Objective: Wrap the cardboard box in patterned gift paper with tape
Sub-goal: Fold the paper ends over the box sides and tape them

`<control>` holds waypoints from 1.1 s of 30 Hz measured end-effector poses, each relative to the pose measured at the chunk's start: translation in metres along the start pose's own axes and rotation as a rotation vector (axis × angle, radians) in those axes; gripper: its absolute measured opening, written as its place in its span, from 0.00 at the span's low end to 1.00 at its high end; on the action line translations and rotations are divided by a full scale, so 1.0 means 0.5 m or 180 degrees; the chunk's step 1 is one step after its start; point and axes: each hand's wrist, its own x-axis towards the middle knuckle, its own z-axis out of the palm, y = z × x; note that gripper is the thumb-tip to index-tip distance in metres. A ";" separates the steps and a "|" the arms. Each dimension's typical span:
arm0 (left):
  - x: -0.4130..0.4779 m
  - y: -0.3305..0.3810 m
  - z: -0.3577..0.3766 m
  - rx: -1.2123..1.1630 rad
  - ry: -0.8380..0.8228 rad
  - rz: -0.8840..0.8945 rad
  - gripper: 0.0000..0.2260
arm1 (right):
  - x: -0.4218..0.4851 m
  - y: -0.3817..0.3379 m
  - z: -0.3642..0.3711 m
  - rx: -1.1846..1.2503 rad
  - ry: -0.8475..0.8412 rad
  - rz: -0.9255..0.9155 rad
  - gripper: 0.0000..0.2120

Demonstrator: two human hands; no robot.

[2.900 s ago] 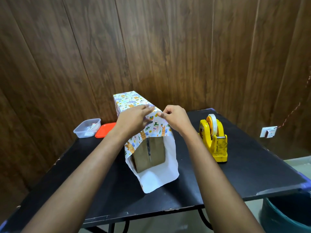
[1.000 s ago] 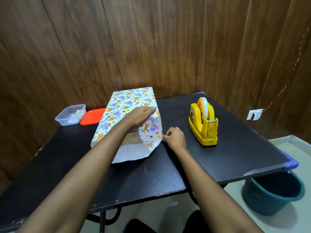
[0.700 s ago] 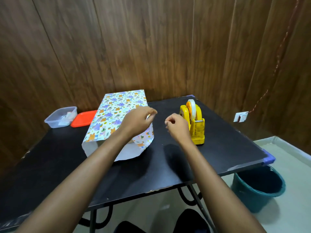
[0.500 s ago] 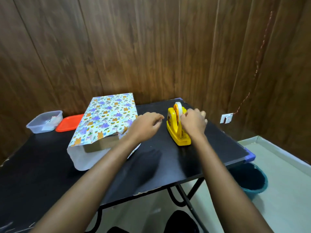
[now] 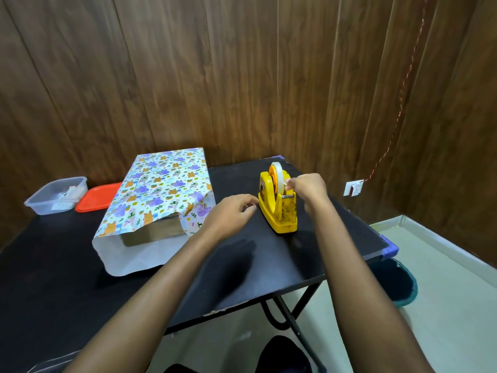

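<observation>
The cardboard box (image 5: 158,230) lies flat on the black table (image 5: 242,265), covered by patterned gift paper (image 5: 161,187). Its near end is open, with brown card showing and a white paper flap hanging forward. A yellow tape dispenser (image 5: 279,208) with a roll of clear tape (image 5: 277,176) stands to the right of the box. My right hand (image 5: 306,188) is at the dispenser's right side and pinches the tape end by the roll. My left hand (image 5: 231,215) hovers over the table between box and dispenser, fingers loosely curled and holding nothing.
A clear plastic tub (image 5: 57,195) and its orange lid (image 5: 98,196) sit at the table's back left. A teal bucket (image 5: 398,281) stands on the floor under the table's right edge. Wooden wall panels close off the back, with a white socket (image 5: 353,188) on the right.
Both hands left the box, which now lies flat. My right hand went to the dispenser and took the tape end; my left hand moved off the paper towards the dispenser.
</observation>
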 end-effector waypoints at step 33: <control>-0.056 -0.240 -0.007 -0.0478 0.0618 -0.2678 0.15 | -0.145 0.091 0.220 0.0077 -0.2007 -0.1411 0.12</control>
